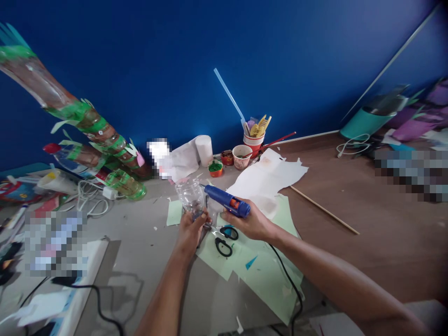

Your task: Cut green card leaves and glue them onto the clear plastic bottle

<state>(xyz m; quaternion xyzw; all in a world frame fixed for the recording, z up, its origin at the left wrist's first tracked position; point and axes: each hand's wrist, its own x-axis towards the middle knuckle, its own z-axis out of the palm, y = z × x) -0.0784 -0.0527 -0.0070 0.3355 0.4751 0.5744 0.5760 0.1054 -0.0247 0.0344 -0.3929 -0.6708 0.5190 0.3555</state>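
Note:
My right hand is wrapped round a blue hot glue gun, its nozzle pointing left at the rim of a clear plastic bottle piece. Fingers of my left hand grip that piece at its lower end and keep it tilted above the table. Whether the nozzle touches the plastic, I cannot tell. Just below the glue gun lie scissors with black handles, on pale green paper. The glue gun's black cord runs down past my right forearm.
White paper and a thin wooden stick lie to the right. Paint cups and a cup of plastic cutlery stand by the blue wall. Painted bottle stems lean at left, near a power strip with cables.

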